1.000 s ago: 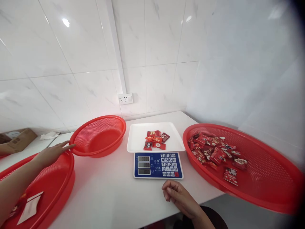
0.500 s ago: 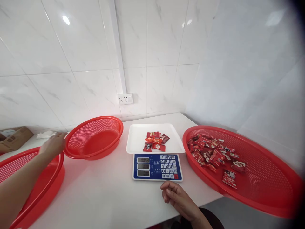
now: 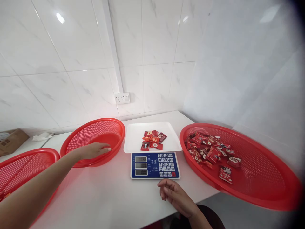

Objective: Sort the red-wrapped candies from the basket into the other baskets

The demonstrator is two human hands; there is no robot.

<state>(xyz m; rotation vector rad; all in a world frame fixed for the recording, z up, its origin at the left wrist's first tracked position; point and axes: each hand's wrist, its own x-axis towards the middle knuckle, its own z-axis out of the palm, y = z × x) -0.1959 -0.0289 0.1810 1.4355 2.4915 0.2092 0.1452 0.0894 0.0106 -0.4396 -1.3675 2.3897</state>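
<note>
My left hand (image 3: pixel 95 150) reaches over the near rim of the middle red mesh basket (image 3: pixel 71 144), fingers stretched to the right, with nothing visible in them. My right hand (image 3: pixel 173 194) hovers just in front of the scale keypad (image 3: pixel 165 163), its fingers loosely bent and a little apart; I see nothing in it. On the white weighing tray (image 3: pixel 132 136) of the digital scale lies a small group of wrapped sweets (image 3: pixel 153 140), red, orange and dark maroon. The scale's display (image 3: pixel 141 165) shows digits in its windows.
At right, a large red basket (image 3: pixel 267 178) holds a heap of red packets (image 3: pixel 212 149). Another red basket (image 3: pixel 47 152) stands at the left edge, partly behind my forearm. A cardboard box (image 3: pixel 14 141) and white tissue (image 3: pixel 41 136) lie by the wall, below a socket (image 3: pixel 122 98).
My left hand has moved right, from between the two left baskets to over the middle basket. That basket has turned or shifted slightly. My right hand stays near the scale.
</note>
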